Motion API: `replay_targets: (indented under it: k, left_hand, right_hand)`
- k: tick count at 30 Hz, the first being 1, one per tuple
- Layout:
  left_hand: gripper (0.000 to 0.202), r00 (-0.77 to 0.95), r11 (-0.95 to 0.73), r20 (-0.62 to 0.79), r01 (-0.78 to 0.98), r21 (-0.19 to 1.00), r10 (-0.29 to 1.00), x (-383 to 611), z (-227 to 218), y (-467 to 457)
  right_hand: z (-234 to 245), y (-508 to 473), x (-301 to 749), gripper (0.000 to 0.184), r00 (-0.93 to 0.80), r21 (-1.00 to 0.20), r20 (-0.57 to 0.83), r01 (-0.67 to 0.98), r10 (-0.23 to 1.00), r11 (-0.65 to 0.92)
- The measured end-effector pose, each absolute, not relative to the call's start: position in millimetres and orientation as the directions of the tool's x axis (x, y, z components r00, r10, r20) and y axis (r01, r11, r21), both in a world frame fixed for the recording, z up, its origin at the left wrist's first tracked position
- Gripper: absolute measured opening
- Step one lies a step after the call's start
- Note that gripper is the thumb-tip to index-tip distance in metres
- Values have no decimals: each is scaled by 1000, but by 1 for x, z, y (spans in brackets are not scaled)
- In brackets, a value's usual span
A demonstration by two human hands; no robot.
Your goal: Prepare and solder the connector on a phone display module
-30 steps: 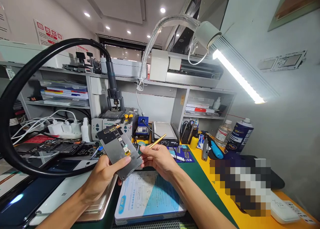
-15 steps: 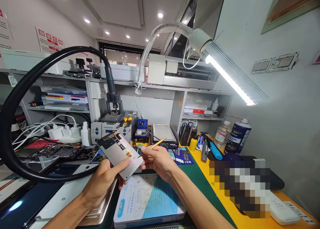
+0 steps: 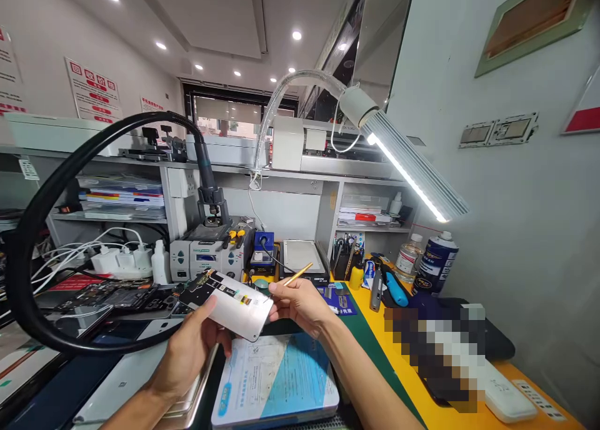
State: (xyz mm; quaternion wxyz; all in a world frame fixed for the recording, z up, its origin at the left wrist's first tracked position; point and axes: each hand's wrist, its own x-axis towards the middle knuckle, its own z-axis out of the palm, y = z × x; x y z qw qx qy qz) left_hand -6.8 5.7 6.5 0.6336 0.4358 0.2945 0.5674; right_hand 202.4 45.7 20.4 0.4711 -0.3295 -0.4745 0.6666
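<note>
My left hand grips a grey phone screen panel by its near edge, holding it above the bench with its back face and flex cables up. My right hand is closed on thin gold tweezers, whose tip rests by the panel's right end. Both hands hover over a white and blue booklet lying on the green mat.
A thick black hose loops at the left over opened phones and tablets. Soldering stations, a charger strip and shelves stand behind. A gooseneck lamp hangs overhead. Bottles and tools sit on the yellow mat at the right.
The panel has tilted from a steep upright angle to lie flatter and lower. Both hands dropped slightly. The view has swung upward and to the right.
</note>
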Motion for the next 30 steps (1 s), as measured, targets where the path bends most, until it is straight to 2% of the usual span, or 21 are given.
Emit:
replay_targets:
  k: [5, 7, 9, 11, 16, 18, 21, 24, 27, 30]
  left_hand:
    - [40, 244, 160, 10, -666, 729, 970, -24, 26, 7]
    - [44, 276, 285, -127, -669, 686, 953, -27, 32, 8]
    - [51, 358, 442, -271, -599, 667, 894, -27, 37, 8]
    - [57, 447, 551, -344, -510, 661, 826, -23, 44, 9]
    - [93, 642, 671, -348, -364, 646, 683, -13, 56, 19]
    - [99, 716, 717, -374, -250, 651, 589, -9, 54, 23]
    - [85, 799, 735, -393, -88, 672, 454, -3, 46, 25]
    - [67, 841, 718, -387, -3, 696, 378, -1, 34, 25]
    - [64, 858, 706, -353, -15, 708, 372, -5, 23, 28]
    - [65, 841, 682, -340, -47, 729, 421, -11, 11, 36]
  right_hand:
    - [26, 45, 210, 43, -390, -960, 31, -267, 920, -81]
    - [30, 42, 212, 42, -414, -965, 41, -251, 909, -71]
    - [34, 40, 215, 43, -436, -970, 47, -235, 899, -63]
    - [38, 38, 217, 43, -449, -973, 53, -223, 892, -55]
    - [40, 39, 226, 40, -441, -976, 62, -215, 895, -39]
    - [39, 40, 228, 39, -443, -978, 56, -205, 895, -41]
    - [36, 41, 227, 40, -445, -984, 27, -169, 895, -54]
    - [33, 41, 220, 42, -419, -986, -23, -140, 908, -90]
    - [30, 42, 213, 45, -373, -975, -72, -169, 925, -144]
    - [26, 43, 205, 45, -335, -952, -120, -229, 934, -205]
